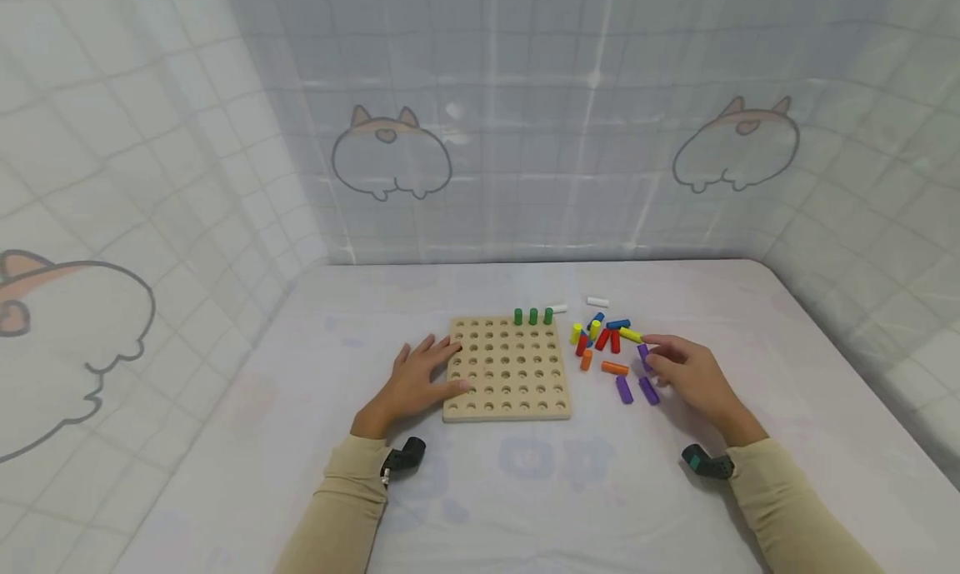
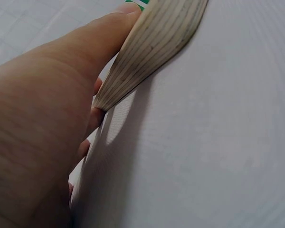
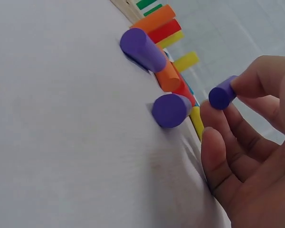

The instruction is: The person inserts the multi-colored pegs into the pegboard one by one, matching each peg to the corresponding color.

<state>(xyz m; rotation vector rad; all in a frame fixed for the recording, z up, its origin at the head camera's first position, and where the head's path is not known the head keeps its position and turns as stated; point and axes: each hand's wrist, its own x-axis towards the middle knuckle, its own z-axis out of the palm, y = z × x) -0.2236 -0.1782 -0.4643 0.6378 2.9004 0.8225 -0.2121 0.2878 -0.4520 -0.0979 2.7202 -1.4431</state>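
A wooden pegboard [image 1: 497, 397] with rows of round holes lies on the table. Three green pegs [image 1: 533, 316] stand upright along its far edge, toward the right corner. My left hand [image 1: 411, 387] rests over the board's left side, fingers spread and thumb [image 2: 92, 38] on the edge. Right of the board, my right hand [image 1: 693, 381] pinches a purple peg [image 3: 221, 96] between thumb and fingers, held above the table. Two other purple pegs [image 1: 624, 390] lie just below and left of that hand.
Several loose pegs lie right of the board: orange [image 1: 615, 368], red [image 1: 615, 341], blue [image 1: 618, 324] and yellow [image 1: 630, 335]. White pegs [image 1: 597, 301] lie farther back. A patterned curtain [image 1: 525, 216] rises behind the table [image 1: 480, 491].
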